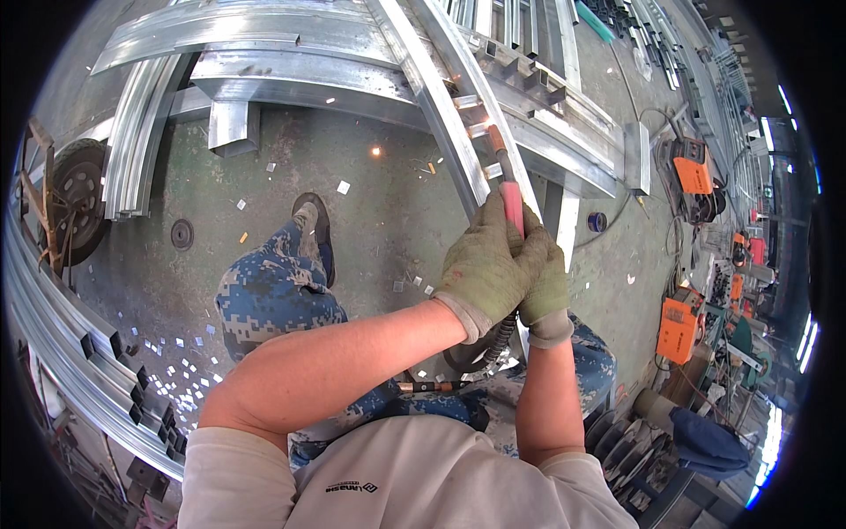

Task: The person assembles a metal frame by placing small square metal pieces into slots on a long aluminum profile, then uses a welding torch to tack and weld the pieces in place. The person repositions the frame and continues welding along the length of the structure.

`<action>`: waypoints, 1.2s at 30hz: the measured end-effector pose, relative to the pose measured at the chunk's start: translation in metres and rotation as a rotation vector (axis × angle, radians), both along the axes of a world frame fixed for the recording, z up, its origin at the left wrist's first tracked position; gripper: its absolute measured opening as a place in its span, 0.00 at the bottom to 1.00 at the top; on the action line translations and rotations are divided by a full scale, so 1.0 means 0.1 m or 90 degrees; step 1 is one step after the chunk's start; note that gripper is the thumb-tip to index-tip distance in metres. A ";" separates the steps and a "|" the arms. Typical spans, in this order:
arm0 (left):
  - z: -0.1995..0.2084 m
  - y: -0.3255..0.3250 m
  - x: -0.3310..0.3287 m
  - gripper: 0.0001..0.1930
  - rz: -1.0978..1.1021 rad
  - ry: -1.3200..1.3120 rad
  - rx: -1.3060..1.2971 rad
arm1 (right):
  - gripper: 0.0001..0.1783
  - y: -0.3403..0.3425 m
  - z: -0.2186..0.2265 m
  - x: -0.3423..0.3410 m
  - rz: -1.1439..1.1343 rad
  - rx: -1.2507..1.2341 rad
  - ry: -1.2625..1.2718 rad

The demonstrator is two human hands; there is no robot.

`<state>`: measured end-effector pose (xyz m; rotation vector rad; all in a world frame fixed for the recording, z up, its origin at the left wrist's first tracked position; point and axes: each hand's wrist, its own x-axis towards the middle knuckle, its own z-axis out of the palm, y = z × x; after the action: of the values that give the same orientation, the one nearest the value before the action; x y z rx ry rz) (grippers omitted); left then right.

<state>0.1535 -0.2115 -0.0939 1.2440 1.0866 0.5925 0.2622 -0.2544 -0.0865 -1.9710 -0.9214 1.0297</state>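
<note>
Both my hands wear green work gloves and close around the handle of a welding torch (512, 204). My left hand (485, 269) wraps it from the left; my right hand (548, 286) grips on the right, its fingers partly covered by the left. The red-handled torch points away from me, its copper nozzle close to a bright glow between two parallel silver metal bars (438, 110). Short crosspieces (467, 102) join these bars near the nozzle. The torch's black cable (502, 339) runs down below my gloves.
Stacked metal beams (300, 70) support the bars. A spark (376, 152) glows above the floor at centre. Metal tubes (97, 353) lie at left near a wheel (77, 198). Orange machines (692, 167) with cables stand at right. Small metal scraps (185, 379) litter the floor.
</note>
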 end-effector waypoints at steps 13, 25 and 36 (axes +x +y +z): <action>-0.06 0.02 0.02 0.27 0.023 0.003 0.011 | 0.32 0.06 -0.07 0.06 0.037 0.002 -0.018; -0.05 -0.02 0.03 0.26 0.011 0.004 0.019 | 0.31 -0.04 -0.11 0.06 0.008 0.036 0.018; -0.01 0.01 0.00 0.27 -0.004 0.006 0.002 | 0.30 0.01 -0.02 0.03 0.025 0.007 -0.025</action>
<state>0.1532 -0.2105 -0.0952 1.2536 1.0887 0.5841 0.2652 -0.2539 -0.0887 -1.9782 -0.9881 1.0091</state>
